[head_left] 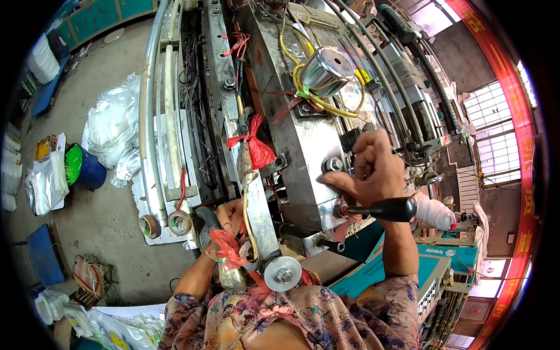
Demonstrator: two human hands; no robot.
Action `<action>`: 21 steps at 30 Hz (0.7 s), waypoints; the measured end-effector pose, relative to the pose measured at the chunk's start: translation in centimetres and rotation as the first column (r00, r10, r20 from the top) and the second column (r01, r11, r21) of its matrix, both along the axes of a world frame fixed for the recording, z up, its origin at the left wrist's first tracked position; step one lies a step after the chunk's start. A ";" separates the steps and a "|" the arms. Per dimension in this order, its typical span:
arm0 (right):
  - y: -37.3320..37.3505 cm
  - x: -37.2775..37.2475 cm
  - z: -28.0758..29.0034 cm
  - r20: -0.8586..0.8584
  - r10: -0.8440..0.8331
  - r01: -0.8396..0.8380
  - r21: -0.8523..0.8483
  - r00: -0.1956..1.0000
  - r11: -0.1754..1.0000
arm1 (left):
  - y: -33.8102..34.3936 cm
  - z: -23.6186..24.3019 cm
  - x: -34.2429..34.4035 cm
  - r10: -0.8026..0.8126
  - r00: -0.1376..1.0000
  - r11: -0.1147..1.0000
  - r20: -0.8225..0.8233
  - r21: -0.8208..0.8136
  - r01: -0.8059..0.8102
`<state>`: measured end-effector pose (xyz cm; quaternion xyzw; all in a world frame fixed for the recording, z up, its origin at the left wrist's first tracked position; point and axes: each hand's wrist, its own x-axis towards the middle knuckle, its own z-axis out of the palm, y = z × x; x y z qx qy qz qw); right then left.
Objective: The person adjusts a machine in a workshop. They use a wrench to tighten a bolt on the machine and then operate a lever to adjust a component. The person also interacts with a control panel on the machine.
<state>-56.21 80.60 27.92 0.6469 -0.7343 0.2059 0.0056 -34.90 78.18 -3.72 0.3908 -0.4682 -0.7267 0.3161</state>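
My right hand [378,175] is at the right side of a bare metal block [309,157]. Its thumb points at the bolt [333,164] on that block, while the fingers curl loosely apart from the thumb with nothing visible between them. A lever with a black handle [394,210] crosses in front of my right wrist. Low on the left, my left hand [232,217] is closed beside a dark ribbed hose [208,219]. The upright bar [259,216] partly hides its fingers, and what they grip does not show. Red plastic strips [226,248] hang just below it.
A round metal washer [283,273] with a bolt sits at the bar's near end. Above the block stands a shiny cylinder [326,71] with yellow cable. Two tape rolls [179,221] hang by long tubes at left. On the floor are a blue bucket [90,168] and clear plastic [114,119].
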 end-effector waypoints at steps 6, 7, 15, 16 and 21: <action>6.6 -3.6 0.9 0.134 0.013 -0.008 -0.042 0.991 0.999 | -0.1 0.5 -0.6 -0.020 0.998 0.996 0.058 -0.083 0.025; 7.3 -4.0 1.2 0.058 0.008 0.000 -0.124 0.998 0.992 | -0.3 0.8 -0.2 -0.001 0.996 0.993 0.087 -0.118 0.012; 20.3 -15.1 -8.0 0.202 -0.481 0.430 0.248 0.853 0.868 | 0.4 1.7 1.8 -0.048 0.958 0.954 0.281 -0.271 0.127; 21.8 -16.8 -10.8 0.021 -0.451 0.428 0.284 0.892 0.858 | 0.3 0.9 2.5 -0.081 0.951 0.954 0.299 -0.254 0.161; 20.9 -18.2 -22.2 0.052 -0.370 0.326 0.370 0.928 0.870 | -0.9 1.6 4.2 0.078 0.933 0.847 0.352 -0.517 0.125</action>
